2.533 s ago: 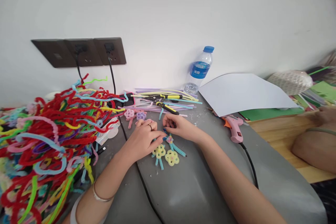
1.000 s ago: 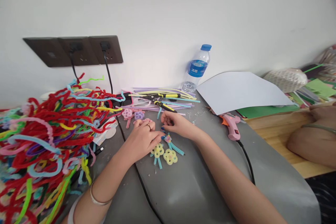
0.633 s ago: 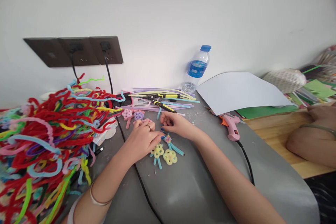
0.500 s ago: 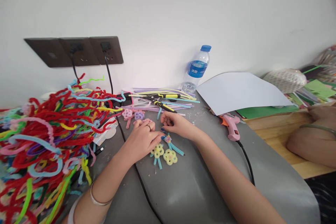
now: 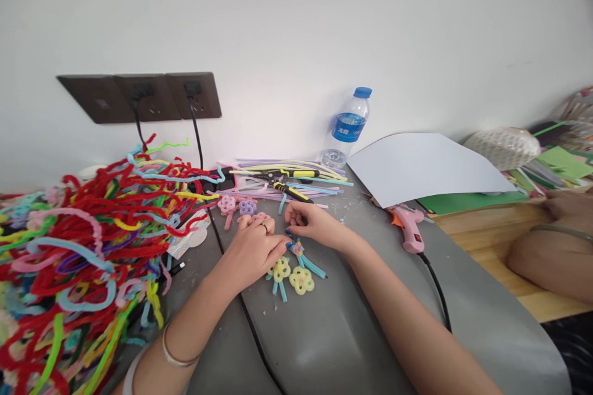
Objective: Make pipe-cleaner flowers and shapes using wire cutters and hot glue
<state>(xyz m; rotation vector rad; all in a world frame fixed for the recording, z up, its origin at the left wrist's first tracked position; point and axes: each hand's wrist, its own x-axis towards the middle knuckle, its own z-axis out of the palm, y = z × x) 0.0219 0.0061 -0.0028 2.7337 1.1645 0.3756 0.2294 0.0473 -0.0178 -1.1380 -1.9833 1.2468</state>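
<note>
My left hand point(image 5: 257, 250) rests low over the grey table, palm down, fingers curled together and thumb stretched toward the right. Its fingers partly cover a pink pipe-cleaner flower point(image 5: 259, 216). Facing it, my right hand point(image 5: 309, 222) has its fingers bent in a pinch, close to the left thumb tip. What either hand holds is hidden. Just below the fingertips is a small multicoloured piece with blue pipe-cleaner stems point(image 5: 312, 266). Two yellow pipe-cleaner flowers, a left one point(image 5: 280, 270) and a right one point(image 5: 301, 281), lie nearer me. Beyond are a light pink flower point(image 5: 227, 204) and a purple flower point(image 5: 247, 207).
A big heap of pipe cleaners point(image 5: 102, 247) covers the left side. Yellow-black pliers point(image 5: 290, 187) lie on straight pipe cleaners. Behind stands a water bottle point(image 5: 347, 126). To the right are white card point(image 5: 430, 166), a pink glue gun point(image 5: 410, 229) and another person's arm point(image 5: 551, 256).
The view has shifted slightly, so everything sits a little lower and further right. Both hands keep nearly the same pose beside the flowers.
</note>
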